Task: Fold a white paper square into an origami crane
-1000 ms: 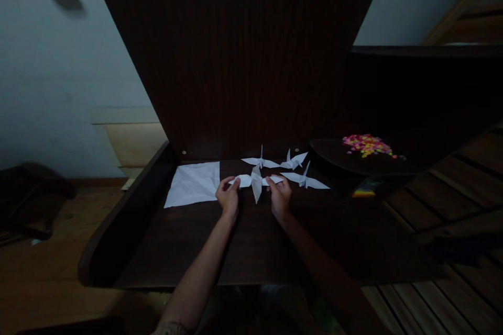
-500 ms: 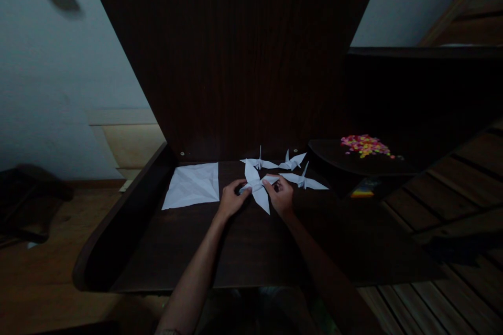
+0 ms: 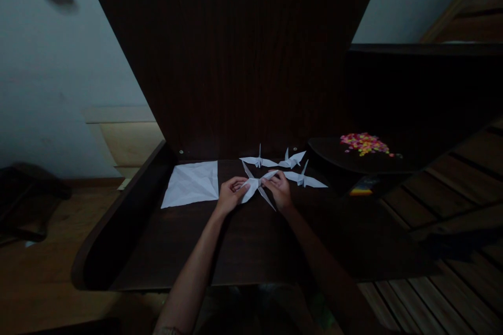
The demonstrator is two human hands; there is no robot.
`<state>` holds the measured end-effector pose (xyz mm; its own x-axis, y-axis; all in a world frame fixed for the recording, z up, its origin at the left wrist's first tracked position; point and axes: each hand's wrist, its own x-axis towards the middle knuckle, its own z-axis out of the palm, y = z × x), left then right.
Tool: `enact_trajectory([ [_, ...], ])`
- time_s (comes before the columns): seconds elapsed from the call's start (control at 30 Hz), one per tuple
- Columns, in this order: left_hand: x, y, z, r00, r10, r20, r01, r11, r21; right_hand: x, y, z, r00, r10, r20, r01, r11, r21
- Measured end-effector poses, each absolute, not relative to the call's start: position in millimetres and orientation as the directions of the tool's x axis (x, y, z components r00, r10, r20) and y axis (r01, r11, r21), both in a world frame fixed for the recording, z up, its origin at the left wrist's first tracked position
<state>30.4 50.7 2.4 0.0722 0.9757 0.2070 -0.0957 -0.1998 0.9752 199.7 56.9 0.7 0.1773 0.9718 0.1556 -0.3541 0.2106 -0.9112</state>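
Observation:
Between my two hands is a white paper crane (image 3: 253, 184), held just above the dark desk (image 3: 251, 251). My left hand (image 3: 231, 193) pinches its left side, thumb on top. On the opposite side, my right hand (image 3: 279, 188) grips the paper between thumb and fingers. Two narrow points of the crane stick out, one up and away, the other down toward me. Just behind my hands stand three finished paper cranes: one at the back left (image 3: 259, 161), another at the back right (image 3: 294, 159), and a nearer one (image 3: 302, 179) beside my right hand.
A creased white paper square (image 3: 190, 184) lies flat left of my hands. Small colourful pieces (image 3: 365, 144) are heaped on a raised shelf (image 3: 330, 156) at the right. The desk has a raised left side panel (image 3: 118, 225) and a tall dark back panel (image 3: 236, 63).
The held crane has turned in my hands: its wide wings faced up before, and now they show edge-on as narrow points. My fingers have shifted on it. The other cranes stay put.

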Motion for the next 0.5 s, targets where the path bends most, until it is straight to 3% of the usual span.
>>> enact_trajectory([
  [0.2,34.9,47.0,2.2,0.113,0.974,0.197,-0.141,-0.181,0.973,202.0,57.7,1.2,0.126,0.992,0.022,-0.475,0.080,-0.876],
  [0.5,39.5,46.8,0.5,0.098,0.971,0.216,-0.141,-0.201,0.969,200.9,59.1,-1.4,0.138,0.990,-0.025,-0.514,0.050,-0.856],
])
